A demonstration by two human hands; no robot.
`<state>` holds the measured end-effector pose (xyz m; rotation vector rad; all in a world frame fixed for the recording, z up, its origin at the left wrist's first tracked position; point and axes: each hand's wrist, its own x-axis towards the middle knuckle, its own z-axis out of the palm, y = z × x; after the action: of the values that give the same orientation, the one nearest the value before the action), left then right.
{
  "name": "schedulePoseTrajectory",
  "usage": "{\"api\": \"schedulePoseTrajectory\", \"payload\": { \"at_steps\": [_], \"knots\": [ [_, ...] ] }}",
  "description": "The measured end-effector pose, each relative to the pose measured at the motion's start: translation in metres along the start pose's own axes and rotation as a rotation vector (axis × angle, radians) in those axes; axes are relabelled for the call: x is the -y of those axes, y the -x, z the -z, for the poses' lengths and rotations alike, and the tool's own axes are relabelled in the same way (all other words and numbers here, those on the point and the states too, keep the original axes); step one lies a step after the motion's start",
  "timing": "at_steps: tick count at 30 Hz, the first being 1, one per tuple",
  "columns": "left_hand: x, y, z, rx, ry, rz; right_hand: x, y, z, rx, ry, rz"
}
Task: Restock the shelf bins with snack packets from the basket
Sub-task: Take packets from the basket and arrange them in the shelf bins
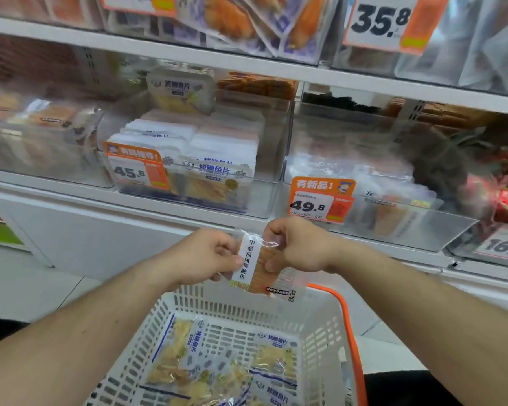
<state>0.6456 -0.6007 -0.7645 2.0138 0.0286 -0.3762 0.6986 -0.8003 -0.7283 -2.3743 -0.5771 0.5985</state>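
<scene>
Gripping one packet point(257, 266) (two hands)

Bright even store light; blurred, bowed edges, glare on bins point(364, 159).

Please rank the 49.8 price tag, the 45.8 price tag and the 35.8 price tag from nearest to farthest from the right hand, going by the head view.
From the right hand:
1. 49.8 price tag, on the bin just above it.
2. 45.8 price tag, same shelf, up to the left.
3. 35.8 price tag, top shelf, far above.
</scene>
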Motion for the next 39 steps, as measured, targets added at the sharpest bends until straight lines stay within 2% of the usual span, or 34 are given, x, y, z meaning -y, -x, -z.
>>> {"api": "schedulePoseTrajectory", "payload": {
  "at_steps": [7,12,16,19,22,24,25,28,30,35,39],
  "knots": [
    [-0.051,-0.003,-0.014,-0.136,-0.083,-0.172,0.004,0.037,0.046,-0.140,0.078,0.102],
    [-0.086,-0.020,-0.030,-0.194,-0.167,-0.307,-0.006,0.056,0.079,-0.260,0.210,0.085],
    [-0.118,-0.036,-0.047,-0.320,-0.290,-0.440,-0.014,0.069,0.106,-0.377,0.205,0.066],
    [-0.147,-0.043,-0.049,-0.316,-0.296,-0.562,-0.020,0.082,0.133,-0.442,0.198,0.075],
    [-0.174,-0.056,-0.032,-0.347,-0.359,-0.641,-0.029,0.098,0.162,-0.536,0.088,0.087],
    [-0.186,-0.070,-0.013,-0.332,-0.469,-0.617,-0.034,0.106,0.175,-0.629,-0.032,0.099],
    [-0.190,-0.079,-0.005,-0.311,-0.596,-0.587,-0.036,0.107,0.179,-0.676,-0.107,0.110],
    [-0.193,-0.102,0.003,-0.142,-1.015,-0.469,-0.038,0.102,0.179,-0.770,-0.291,0.133],
    [-0.193,-0.112,0.001,-0.036,-1.204,-0.423,-0.039,0.095,0.177,-0.806,-0.379,0.145],
    [-0.192,-0.129,-0.004,0.012,-1.375,-0.450,-0.038,0.080,0.174,-0.863,-0.520,0.167],
    [-0.187,-0.135,-0.004,0.015,-1.375,-0.476,-0.039,0.068,0.171,-0.878,-0.538,0.180]
  ]
}}
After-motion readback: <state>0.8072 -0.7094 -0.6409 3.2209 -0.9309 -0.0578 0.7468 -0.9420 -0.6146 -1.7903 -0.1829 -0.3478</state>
